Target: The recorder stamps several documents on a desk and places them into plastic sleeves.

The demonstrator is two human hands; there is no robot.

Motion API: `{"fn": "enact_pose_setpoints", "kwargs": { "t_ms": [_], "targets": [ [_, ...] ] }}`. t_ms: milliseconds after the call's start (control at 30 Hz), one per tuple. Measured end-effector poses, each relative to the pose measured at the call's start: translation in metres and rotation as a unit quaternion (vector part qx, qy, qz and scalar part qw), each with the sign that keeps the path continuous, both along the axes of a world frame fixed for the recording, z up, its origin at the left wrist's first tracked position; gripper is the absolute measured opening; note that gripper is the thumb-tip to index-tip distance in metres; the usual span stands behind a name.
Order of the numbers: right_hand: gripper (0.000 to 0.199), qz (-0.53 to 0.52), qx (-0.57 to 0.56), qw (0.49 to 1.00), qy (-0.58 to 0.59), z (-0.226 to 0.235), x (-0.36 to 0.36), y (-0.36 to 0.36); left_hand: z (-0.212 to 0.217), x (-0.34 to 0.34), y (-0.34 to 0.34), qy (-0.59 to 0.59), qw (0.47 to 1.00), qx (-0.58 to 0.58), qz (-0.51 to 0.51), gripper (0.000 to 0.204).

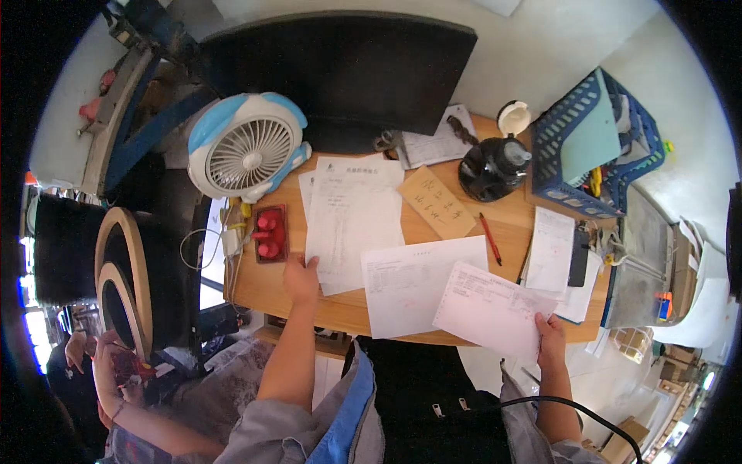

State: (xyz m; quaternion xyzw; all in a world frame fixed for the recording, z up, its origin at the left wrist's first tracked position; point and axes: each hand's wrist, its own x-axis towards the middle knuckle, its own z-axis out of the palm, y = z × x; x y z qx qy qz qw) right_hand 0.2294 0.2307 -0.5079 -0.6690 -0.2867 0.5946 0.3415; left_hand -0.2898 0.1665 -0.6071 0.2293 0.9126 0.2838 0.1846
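A printed pinkish-white sheet [485,305] is pinched at its right edge by my right hand [550,340], and it slants over the table's front edge. Its left end overlaps another printed white sheet [398,282] lying on the wood. My left hand [301,281] rests on the table, thumb apart from the fingers, by the lower left edge of a stack of printed papers [352,209]. Just beyond that hand is a small dark red tray [270,234] with red round pieces in it. A brown envelope [437,203] and a red pen [490,238] lie farther back.
A white-and-blue fan [249,151] stands back left before a black monitor [340,73]. At the back right are a dark jug [495,168] and a blue basket [568,185]. More papers [550,251] and a black phone-like object [580,257] lie right. Another person's arm [147,414] is at left.
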Motion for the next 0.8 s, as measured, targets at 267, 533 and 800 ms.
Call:
{"fn": "enact_pose_setpoints", "kwargs": {
  "t_ms": [267, 533, 800],
  "targets": [
    [0.026, -0.047, 0.039, 0.998, 0.032, 0.033, 0.018, -0.008, 0.015, 0.027, -0.034, 0.001, 0.998, -0.049, -0.04, 0.033],
    [0.03, -0.078, 0.022, 0.997, -0.016, 0.006, 0.032, -0.014, -0.004, 0.056, -0.001, 0.011, 1.0, -0.018, 0.009, 0.042],
    [0.021, 0.022, 0.014, 0.999, 0.043, -0.06, -0.011, 0.023, -0.029, 0.037, -0.003, -0.061, 0.998, 0.031, 0.0, 0.03]
  ]
}}
